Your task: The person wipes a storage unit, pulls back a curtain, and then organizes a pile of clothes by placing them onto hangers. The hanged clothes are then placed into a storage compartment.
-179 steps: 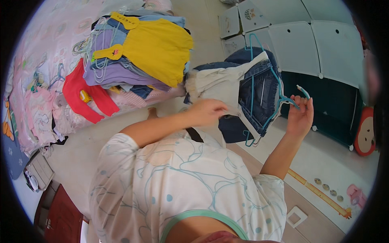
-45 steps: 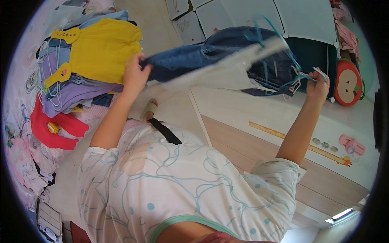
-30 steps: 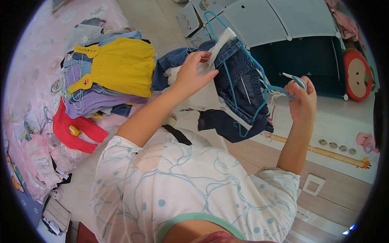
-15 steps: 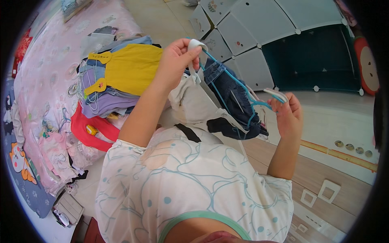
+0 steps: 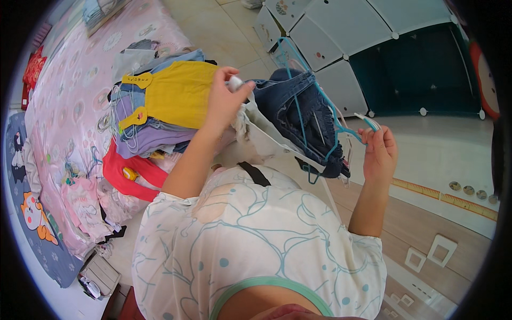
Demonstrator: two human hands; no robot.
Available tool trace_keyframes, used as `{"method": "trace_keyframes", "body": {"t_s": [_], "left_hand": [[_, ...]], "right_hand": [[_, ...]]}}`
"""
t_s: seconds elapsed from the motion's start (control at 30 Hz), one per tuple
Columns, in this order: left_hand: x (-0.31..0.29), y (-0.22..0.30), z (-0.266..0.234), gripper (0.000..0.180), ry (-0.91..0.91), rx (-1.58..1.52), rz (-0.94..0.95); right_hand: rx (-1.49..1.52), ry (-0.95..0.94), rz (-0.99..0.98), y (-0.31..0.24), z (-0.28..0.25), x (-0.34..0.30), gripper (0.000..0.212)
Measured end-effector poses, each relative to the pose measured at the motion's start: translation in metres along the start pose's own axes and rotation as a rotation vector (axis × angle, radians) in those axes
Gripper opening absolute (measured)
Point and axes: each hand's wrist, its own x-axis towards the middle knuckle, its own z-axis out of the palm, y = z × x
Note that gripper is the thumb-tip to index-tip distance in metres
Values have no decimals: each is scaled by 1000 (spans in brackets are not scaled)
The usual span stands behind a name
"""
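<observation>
The person's right hand (image 5: 380, 152) held a blue hanger (image 5: 349, 130) near its hook, fingers curled closed around it; dark jeans (image 5: 274, 98) hung on it, left of those fingers; the left hand (image 5: 225, 101) pinched a white garment (image 5: 246, 133) by its edge, between thumb and fingers; the garment drooped below them, sloping toward the hanger's lower end.

Blue hangers (image 5: 348, 131) and dark jeans (image 5: 282, 104) block the middle; beyond, the green compartment (image 5: 421, 74) stands open.
</observation>
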Motion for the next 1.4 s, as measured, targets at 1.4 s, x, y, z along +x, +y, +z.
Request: {"method": "trace_keyframes", "body": {"t_s": [1.4], "left_hand": [[-30, -16, -11, 41, -249, 265, -109]], "right_hand": [[123, 219, -140, 21, 25, 8, 13]]}}
